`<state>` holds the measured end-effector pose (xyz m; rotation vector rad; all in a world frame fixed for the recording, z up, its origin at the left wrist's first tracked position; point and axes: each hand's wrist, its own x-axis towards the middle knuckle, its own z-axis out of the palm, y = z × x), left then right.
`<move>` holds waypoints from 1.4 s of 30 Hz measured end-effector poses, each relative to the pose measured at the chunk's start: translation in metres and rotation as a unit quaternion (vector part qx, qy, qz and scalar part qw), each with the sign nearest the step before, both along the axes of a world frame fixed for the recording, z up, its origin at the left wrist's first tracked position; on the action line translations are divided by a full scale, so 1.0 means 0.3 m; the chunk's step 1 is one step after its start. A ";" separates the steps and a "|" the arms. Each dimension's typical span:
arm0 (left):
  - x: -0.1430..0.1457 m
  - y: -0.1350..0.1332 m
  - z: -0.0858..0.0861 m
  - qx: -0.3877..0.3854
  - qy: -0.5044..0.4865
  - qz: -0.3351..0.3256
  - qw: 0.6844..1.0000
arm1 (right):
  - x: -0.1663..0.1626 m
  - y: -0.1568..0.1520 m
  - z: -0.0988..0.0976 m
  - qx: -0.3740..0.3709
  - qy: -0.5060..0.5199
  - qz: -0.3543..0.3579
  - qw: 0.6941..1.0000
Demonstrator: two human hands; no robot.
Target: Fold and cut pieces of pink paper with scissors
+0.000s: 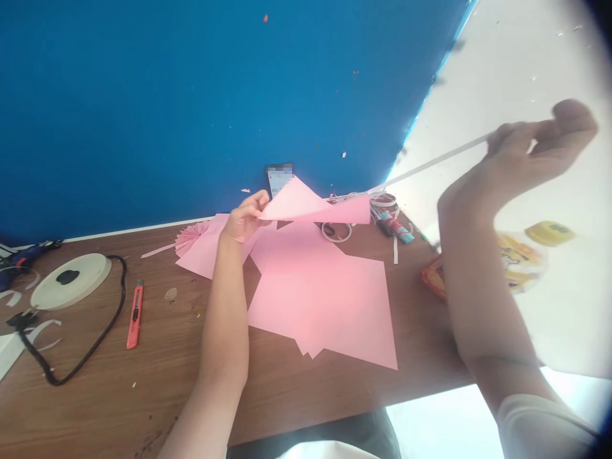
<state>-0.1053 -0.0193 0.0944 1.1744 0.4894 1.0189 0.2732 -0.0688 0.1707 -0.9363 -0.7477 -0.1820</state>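
My left hand (247, 215) is closed on the corner of a folded pink paper sheet (306, 203), held up above the table. A thin whitish strip (430, 162) stretches from this paper's right part up to my raised right hand (530, 150), which pinches its far end. The right hand is slightly blurred. Beneath the held sheet lie more pink paper sheets (329, 299), overlapping, with cut and pointed edges. A pleated pink paper fan (191, 238) rests left of my left hand.
An orange box cutter (136, 315) lies on the brown table (182, 357) at left, near a round pale disc (71, 280) and a black cord (123, 287). A phone (278, 178) leans against the blue wall. A ring (336, 233), curled strips and a glue-like tube (396, 227) sit at back right.
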 end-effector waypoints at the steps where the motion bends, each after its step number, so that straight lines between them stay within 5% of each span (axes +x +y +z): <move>1: -0.036 -0.014 0.018 -0.007 -0.018 0.006 1.000 | -0.029 0.003 -0.011 0.036 -0.017 0.013 0.999; 9: -0.134 -0.069 0.034 0.025 -0.109 0.114 0.987 | -0.122 0.067 -0.066 0.067 -0.046 0.029 0.996; 12: -0.095 -0.060 0.012 0.028 -0.088 0.105 0.990 | -0.156 0.096 -0.115 -0.061 -0.006 0.069 0.996; 14: -0.056 -0.050 -0.008 0.010 -0.041 0.041 0.998 | -0.190 0.110 -0.157 -0.178 0.033 0.138 0.974; 16: -0.019 -0.037 -0.027 -0.029 0.042 -0.048 0.998 | -0.225 0.114 -0.199 -0.312 0.049 0.288 0.904; 19: 0.018 -0.019 -0.056 -0.069 0.113 -0.131 0.982 | -0.269 0.107 -0.252 -0.460 0.074 0.585 0.664; 20: 0.025 -0.014 -0.065 -0.073 0.118 -0.140 0.980 | -0.282 0.102 -0.267 -0.482 0.066 0.633 0.602; 21: 0.030 -0.010 -0.074 -0.076 0.118 -0.143 0.980 | -0.294 0.097 -0.279 -0.498 0.050 0.644 0.579; 25: 0.043 0.002 -0.103 -0.079 0.113 -0.149 0.979 | -0.338 0.074 -0.311 -0.499 -0.081 0.633 0.586; 32: 0.065 0.012 -0.164 -0.099 0.098 -0.162 0.977 | -0.360 0.070 -0.342 -0.470 -0.270 0.629 0.557; 42: 0.073 0.009 -0.207 -0.091 0.103 -0.121 0.983 | -0.320 0.086 -0.362 -0.501 -0.171 0.670 0.521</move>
